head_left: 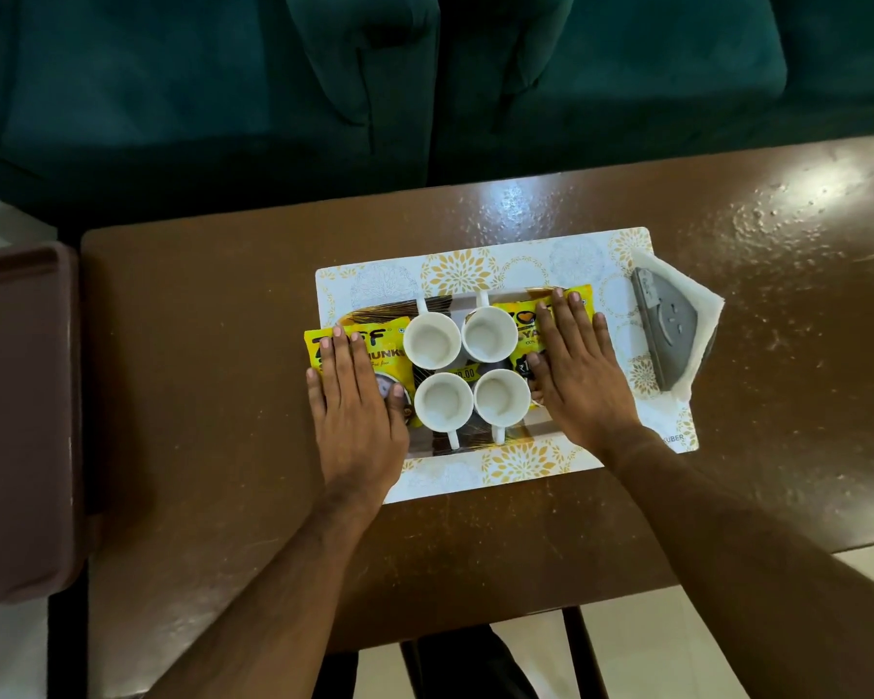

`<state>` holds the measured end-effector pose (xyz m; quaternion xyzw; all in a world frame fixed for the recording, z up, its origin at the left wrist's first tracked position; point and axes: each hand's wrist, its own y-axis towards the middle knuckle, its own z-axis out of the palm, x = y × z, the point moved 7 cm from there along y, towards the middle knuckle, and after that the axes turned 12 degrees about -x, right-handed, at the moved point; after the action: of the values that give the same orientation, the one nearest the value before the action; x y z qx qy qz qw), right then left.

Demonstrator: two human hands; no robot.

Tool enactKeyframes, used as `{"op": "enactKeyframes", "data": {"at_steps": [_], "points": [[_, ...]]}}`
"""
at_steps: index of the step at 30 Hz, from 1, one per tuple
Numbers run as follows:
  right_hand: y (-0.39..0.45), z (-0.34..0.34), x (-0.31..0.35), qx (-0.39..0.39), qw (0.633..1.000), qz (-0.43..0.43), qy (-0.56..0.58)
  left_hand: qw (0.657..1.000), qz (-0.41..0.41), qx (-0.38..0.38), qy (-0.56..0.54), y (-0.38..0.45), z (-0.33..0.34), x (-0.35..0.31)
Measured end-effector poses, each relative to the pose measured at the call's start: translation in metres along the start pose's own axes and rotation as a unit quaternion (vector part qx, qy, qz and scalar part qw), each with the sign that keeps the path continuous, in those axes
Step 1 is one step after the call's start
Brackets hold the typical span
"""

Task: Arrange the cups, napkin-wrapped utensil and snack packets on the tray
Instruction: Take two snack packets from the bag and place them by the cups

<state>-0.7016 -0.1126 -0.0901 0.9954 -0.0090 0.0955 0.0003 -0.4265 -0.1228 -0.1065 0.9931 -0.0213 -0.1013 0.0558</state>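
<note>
1. I have both hands flat, fingers straight, holding nothing. My left hand [354, 396] presses the left snack packet [359, 353]; my right hand [571, 365] presses the right snack packet [520, 322]. Four white cups [468, 373] stand in a tight square between the packets, on the tray [389, 310].
2. Risk: both packets overhang the tray's ends. If I lift my palms, I judge they may spring up or slide off onto the placemat [455, 269].
3. Risk: my thumbs lie just beside the near cups. A sideways push on either packet could nudge them, since the cups look to be touching one another.
4. The napkin-wrapped utensil [674, 330] lies off the tray, well right of the cups at the placemat's edge. It is not yet placed, and reaching across could catch a handle.
5. Hard to make out: the tray's rim is mostly covered, so I cannot tell its full outline. What the grey utensil is stays unclear. Packet lettering is partly hidden under my hands.
6. The brown surface [198, 396] is cut off at the frame's bottom.
</note>
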Motion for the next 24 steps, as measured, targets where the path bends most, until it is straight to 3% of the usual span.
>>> {"op": "enactKeyframes", "data": {"at_steps": [7, 9, 12, 15, 20, 24], "points": [[0.000, -0.004, 0.002, -0.045, 0.998, 0.004, 0.035, 0.999, -0.009, -0.010, -0.043, 0.001, -0.004, -0.002], [-0.001, -0.017, -0.003, -0.112, 0.991, 0.024, 0.070, 0.996, -0.025, -0.033, -0.078, 0.001, -0.010, 0.002], [-0.012, -0.035, -0.022, -0.238, 0.955, 0.135, 0.111, 0.981, -0.112, -0.086, -0.130, -0.003, -0.023, 0.016], [-0.024, -0.040, -0.032, -0.284, 0.933, 0.190, 0.112, 0.964, -0.159, -0.138, -0.161, -0.006, -0.035, 0.023], [-0.024, -0.045, 0.001, -0.277, 0.952, 0.048, 0.118, 0.967, 0.018, -0.164, -0.195, -0.007, -0.045, -0.017], [-0.028, -0.039, 0.036, -0.222, 0.967, -0.047, 0.114, 0.977, 0.038, -0.122, -0.171, -0.016, -0.037, -0.037]]}}
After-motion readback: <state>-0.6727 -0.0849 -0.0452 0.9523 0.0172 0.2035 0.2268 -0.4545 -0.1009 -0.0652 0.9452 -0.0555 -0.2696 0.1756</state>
